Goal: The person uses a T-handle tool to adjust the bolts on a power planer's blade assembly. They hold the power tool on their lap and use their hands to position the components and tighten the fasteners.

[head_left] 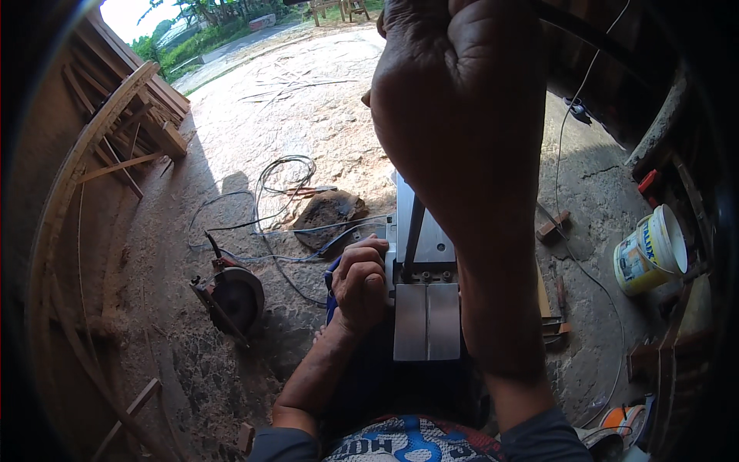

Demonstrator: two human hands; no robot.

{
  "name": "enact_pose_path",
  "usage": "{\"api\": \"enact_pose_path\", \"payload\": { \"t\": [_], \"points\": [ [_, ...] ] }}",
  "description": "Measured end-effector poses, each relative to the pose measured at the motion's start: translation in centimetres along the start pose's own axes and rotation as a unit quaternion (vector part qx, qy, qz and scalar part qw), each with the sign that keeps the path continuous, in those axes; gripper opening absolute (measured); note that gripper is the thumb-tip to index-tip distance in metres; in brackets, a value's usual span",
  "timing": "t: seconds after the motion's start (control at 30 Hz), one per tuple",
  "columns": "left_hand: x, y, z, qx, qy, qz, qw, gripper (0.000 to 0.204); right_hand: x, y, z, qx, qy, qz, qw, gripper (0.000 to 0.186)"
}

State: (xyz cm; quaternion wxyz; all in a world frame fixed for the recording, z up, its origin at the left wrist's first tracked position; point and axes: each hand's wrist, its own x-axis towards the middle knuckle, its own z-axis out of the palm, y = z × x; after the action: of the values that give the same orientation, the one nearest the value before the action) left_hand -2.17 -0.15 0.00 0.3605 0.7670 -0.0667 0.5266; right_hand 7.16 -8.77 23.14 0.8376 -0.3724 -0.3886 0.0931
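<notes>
A power planer (pixel 410 323) stands below me with its flat metal sole facing up, the lower plate grooved down the middle. Small bolts show in the gap between its plates. My left hand (pixel 360 281) is closed around the planer's left side. Close to the camera, my right hand (pixel 454 85) looms large, gripping a dark bar (pixel 589 35) that shows at the top edge. A dark shaft (pixel 413 242) reaches down to the bolts; together they look like a T-handle wrench. My right hand hides the shaft's upper end, and its fingers are partly cut off.
On the floor to the left stands a circular saw (pixel 233 299). A coiled cable (pixel 286 173) lies beyond, beside a stone-like block (pixel 329 218). A white and yellow bucket (pixel 648 250) is at right. Stacked boards (pixel 127 127) lean at far left; a wood block (pixel 553 227) lies right.
</notes>
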Motion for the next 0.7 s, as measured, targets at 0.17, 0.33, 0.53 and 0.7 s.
{"api": "enact_pose_path", "payload": {
  "t": [0.17,0.33,0.53,0.7],
  "points": [
    [0.6,0.5,0.4,-0.011,0.009,0.011,1.000,0.030,-0.6,0.0,0.2,-0.006,-0.001,0.006,1.000,0.020],
    [0.5,0.3,0.4,0.038,0.000,0.030,0.999,0.028,-0.5,0.4,0.6,0.000,-0.008,0.012,1.000,0.021],
    [1.0,1.1,0.2,-0.020,0.014,0.004,1.000,0.026,-0.3,1.1,0.9,0.003,-0.016,0.021,1.000,0.021],
    [0.5,0.7,0.8,0.009,0.015,0.022,1.000,0.027,0.3,1.2,1.0,-0.002,-0.013,0.028,1.000,0.022]
  ]
}}
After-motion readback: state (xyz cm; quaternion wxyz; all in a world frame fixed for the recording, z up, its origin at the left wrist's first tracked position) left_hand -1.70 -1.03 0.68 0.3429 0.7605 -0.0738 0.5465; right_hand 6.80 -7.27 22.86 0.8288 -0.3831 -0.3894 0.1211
